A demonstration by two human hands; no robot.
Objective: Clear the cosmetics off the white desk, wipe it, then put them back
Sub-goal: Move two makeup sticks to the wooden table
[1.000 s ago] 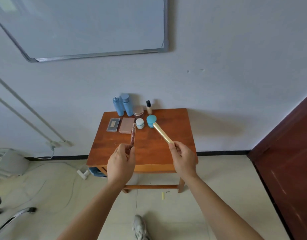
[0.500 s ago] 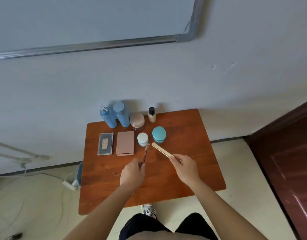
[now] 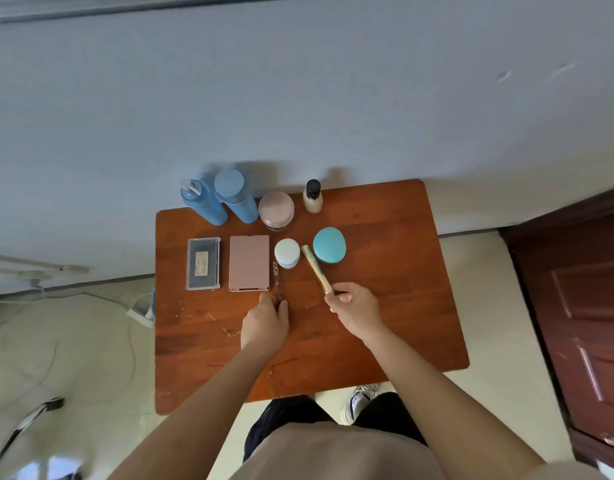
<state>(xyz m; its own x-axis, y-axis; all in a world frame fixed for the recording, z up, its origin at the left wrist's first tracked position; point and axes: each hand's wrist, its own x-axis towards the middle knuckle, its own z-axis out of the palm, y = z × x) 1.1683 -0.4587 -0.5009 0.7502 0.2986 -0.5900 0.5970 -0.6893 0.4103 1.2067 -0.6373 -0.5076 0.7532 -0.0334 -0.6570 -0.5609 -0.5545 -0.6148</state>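
My left hand (image 3: 265, 323) pinches a thin brown stick (image 3: 277, 281) just right of the pink palette (image 3: 248, 263). My right hand (image 3: 356, 308) grips a gold tube (image 3: 316, 268) that slants between the small white jar (image 3: 287, 252) and the teal compact (image 3: 329, 244). On the brown wooden table (image 3: 385, 306) also lie a grey case (image 3: 203, 263), two blue bottles (image 3: 219, 200), a pink-lidded jar (image 3: 276, 210) and a small black-capped bottle (image 3: 312, 196).
The table stands against a pale wall (image 3: 298, 98). A dark wooden door (image 3: 582, 306) is at the right. Cables and a power strip (image 3: 141, 315) lie on the floor at the left. My legs and a shoe (image 3: 361, 401) show below the table's near edge.
I have stepped up close to the table and the view now looks down on it. Both hands have lowered the stick and the gold tube toward the tabletop beside the other cosmetics.
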